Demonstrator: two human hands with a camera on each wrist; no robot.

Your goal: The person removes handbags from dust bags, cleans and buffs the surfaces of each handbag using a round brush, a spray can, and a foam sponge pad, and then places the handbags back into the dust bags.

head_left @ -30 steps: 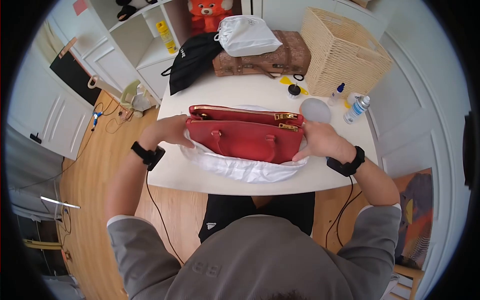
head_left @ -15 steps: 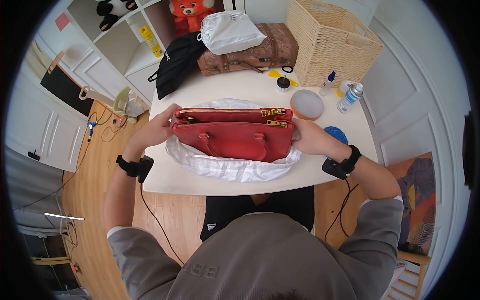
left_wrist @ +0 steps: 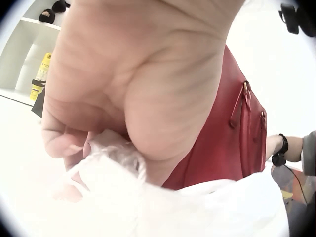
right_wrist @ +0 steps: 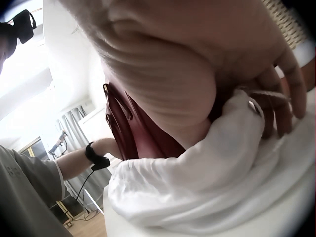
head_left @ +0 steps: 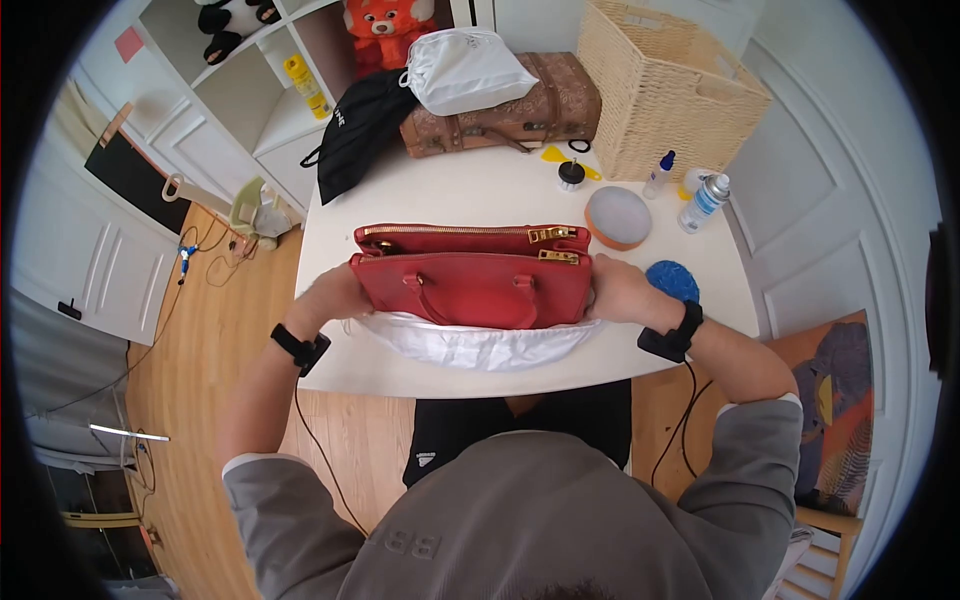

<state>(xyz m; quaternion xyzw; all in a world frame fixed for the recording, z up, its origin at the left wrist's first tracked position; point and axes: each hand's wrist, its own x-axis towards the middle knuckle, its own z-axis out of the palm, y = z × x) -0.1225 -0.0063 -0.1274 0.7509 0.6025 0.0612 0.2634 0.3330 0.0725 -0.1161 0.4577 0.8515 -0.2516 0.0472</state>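
Note:
A red handbag (head_left: 470,292) with two handles and gold zips stands upright on the white table, its lower part inside a white drawstring cloth bag (head_left: 480,346). My left hand (head_left: 338,294) is at the handbag's left end. In the left wrist view its fingers and thumb pinch the gathered cloth rim (left_wrist: 116,155), with the drawstring showing. My right hand (head_left: 622,288) is at the opposite end. There the right wrist view shows the thumb inside the cloth (right_wrist: 207,173) and the fingers outside, gripping the rim. The handbag's base is hidden.
Behind stand a brown patterned case (head_left: 560,100), a white pouch (head_left: 465,70), a black bag (head_left: 360,135) and a wicker basket (head_left: 660,110). To the right are an orange-rimmed disc (head_left: 618,217), a blue scrubber (head_left: 672,281), a spray can (head_left: 705,203) and a small bottle (head_left: 660,175).
Both hands have come nearer the body and lower along the handbag's ends, the left one most. The cloth that showed behind the handbag has dropped out of sight.

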